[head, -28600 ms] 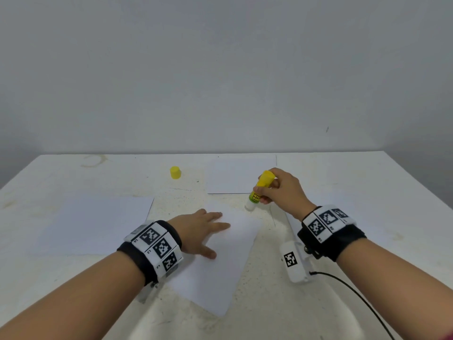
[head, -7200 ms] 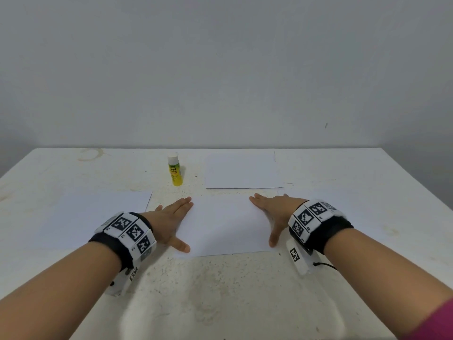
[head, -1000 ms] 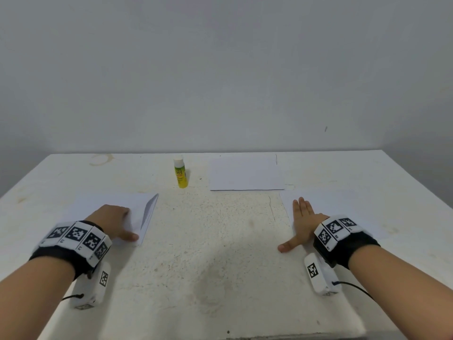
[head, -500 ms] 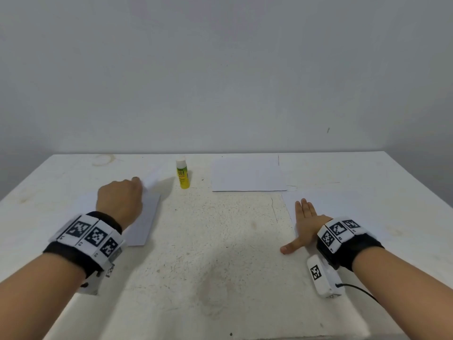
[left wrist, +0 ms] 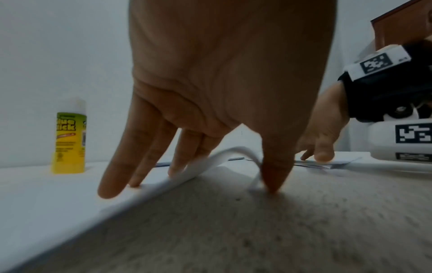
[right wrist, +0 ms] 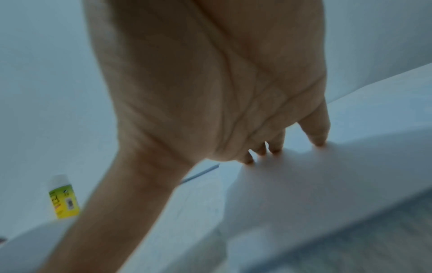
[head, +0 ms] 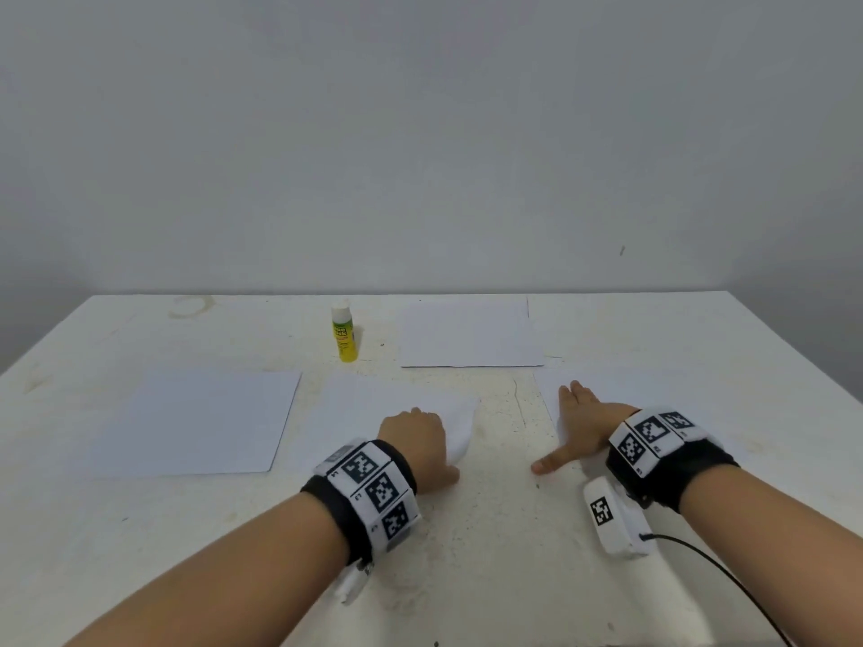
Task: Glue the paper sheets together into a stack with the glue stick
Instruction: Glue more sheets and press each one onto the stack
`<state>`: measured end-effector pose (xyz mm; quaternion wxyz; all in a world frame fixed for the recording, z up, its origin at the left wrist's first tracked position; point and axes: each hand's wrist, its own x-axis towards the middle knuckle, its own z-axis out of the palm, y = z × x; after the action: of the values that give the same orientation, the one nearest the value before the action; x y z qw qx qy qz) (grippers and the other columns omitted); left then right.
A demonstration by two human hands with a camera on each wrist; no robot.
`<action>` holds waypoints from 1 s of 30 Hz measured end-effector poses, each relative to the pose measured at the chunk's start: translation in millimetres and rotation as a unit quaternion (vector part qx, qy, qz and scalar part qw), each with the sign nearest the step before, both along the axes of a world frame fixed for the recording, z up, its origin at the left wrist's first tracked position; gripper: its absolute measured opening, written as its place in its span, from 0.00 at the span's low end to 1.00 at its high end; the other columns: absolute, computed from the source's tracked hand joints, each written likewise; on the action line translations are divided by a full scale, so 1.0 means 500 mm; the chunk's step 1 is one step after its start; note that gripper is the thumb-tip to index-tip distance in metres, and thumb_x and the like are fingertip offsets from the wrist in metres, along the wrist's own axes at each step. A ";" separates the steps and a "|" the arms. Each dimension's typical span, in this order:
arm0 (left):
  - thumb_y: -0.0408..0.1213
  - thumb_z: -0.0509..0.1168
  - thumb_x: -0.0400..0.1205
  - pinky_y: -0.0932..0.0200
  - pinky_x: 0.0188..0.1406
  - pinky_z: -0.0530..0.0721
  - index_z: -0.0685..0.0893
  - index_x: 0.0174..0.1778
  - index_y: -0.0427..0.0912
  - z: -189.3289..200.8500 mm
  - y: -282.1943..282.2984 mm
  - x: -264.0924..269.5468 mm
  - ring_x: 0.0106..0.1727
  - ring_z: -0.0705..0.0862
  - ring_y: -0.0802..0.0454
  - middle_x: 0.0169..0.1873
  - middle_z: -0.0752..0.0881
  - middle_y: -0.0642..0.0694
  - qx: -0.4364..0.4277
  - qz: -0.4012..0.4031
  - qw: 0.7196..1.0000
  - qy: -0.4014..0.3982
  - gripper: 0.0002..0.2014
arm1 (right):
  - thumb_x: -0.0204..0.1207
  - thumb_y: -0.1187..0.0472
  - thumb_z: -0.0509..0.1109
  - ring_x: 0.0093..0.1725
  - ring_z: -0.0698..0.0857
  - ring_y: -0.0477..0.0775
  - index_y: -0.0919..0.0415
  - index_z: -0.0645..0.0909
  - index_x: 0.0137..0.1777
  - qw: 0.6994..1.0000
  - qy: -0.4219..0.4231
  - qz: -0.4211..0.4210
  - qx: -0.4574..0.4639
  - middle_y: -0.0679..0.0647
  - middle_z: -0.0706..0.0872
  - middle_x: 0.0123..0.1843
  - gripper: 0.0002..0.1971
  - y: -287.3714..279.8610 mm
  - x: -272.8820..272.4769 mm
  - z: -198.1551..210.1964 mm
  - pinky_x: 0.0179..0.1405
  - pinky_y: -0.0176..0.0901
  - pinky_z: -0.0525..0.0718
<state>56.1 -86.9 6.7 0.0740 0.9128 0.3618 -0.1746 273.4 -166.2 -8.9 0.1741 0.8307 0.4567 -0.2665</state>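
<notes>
Four white paper sheets lie on the table (head: 467, 576): the left hand (head: 413, 441) pinches the middle sheet (head: 373, 403), curling its corner; the right hand (head: 581, 424) lies flat, fingers straight, on the right sheet (head: 654, 389). One left sheet (head: 196, 422), one far sheet (head: 469, 338). One glue stick (head: 344, 331) stands upright, far, before a grey wall (head: 420, 133).

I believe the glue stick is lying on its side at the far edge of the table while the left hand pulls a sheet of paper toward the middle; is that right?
Not quite: the glue stick is standing upright, not lying on its side, as the head view shows. The rest holds: it is near the far edge of the table, and the left hand grips a sheet of paper at the middle.
</notes>
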 end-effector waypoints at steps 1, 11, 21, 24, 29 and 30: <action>0.66 0.62 0.77 0.56 0.48 0.73 0.73 0.65 0.38 -0.006 0.005 -0.003 0.58 0.80 0.45 0.60 0.78 0.42 -0.007 -0.001 1.000 0.005 0.35 | 0.49 0.21 0.68 0.84 0.50 0.61 0.69 0.40 0.83 1.000 0.003 -0.001 0.010 0.63 0.44 0.85 0.74 0.005 0.006 0.005 0.81 0.58 0.58; 0.32 0.62 0.82 0.48 0.69 0.75 0.66 0.80 0.46 0.002 0.089 -0.059 0.73 0.68 0.42 0.78 0.65 0.47 -0.037 -0.112 0.993 0.027 0.28 | 0.77 0.34 0.62 0.31 0.76 0.49 0.61 0.69 0.27 0.983 -0.042 -0.052 0.170 0.53 0.76 0.30 0.30 0.054 0.053 0.045 0.33 0.38 0.72; 0.44 0.60 0.86 0.36 0.80 0.58 0.37 0.85 0.47 -0.021 0.124 -0.090 0.84 0.41 0.34 0.84 0.39 0.51 -0.116 -0.081 0.989 0.052 0.41 | 0.76 0.49 0.73 0.55 0.83 0.50 0.60 0.86 0.53 0.916 0.154 0.042 0.368 0.52 0.87 0.54 0.15 0.216 -0.116 0.094 0.57 0.41 0.79; 0.47 0.59 0.87 0.35 0.78 0.61 0.37 0.84 0.43 -0.027 0.126 -0.089 0.84 0.41 0.33 0.84 0.37 0.50 -0.098 -0.086 0.989 0.073 0.40 | 0.76 0.46 0.72 0.58 0.80 0.50 0.58 0.83 0.58 0.933 0.147 0.110 0.310 0.53 0.84 0.59 0.18 0.289 -0.163 0.088 0.56 0.39 0.75; 0.48 0.58 0.86 0.34 0.78 0.61 0.37 0.84 0.45 -0.034 0.128 -0.086 0.84 0.39 0.35 0.84 0.35 0.52 -0.105 -0.081 0.987 0.085 0.40 | 0.74 0.46 0.74 0.63 0.79 0.53 0.59 0.79 0.66 0.932 0.159 0.112 0.307 0.54 0.80 0.65 0.25 0.384 -0.218 0.081 0.58 0.40 0.74; 0.48 0.58 0.86 0.33 0.78 0.61 0.38 0.85 0.45 -0.034 0.128 -0.086 0.84 0.38 0.35 0.84 0.36 0.52 -0.108 -0.079 0.987 0.087 0.40 | 0.73 0.46 0.75 0.64 0.79 0.53 0.59 0.78 0.67 0.930 0.163 0.103 0.312 0.53 0.80 0.66 0.26 0.399 -0.228 0.079 0.57 0.39 0.74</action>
<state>12.8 -23.0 -10.3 0.1261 0.9066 0.2726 -0.2964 159.6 33.2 30.6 -0.1446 0.7368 0.6218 -0.2228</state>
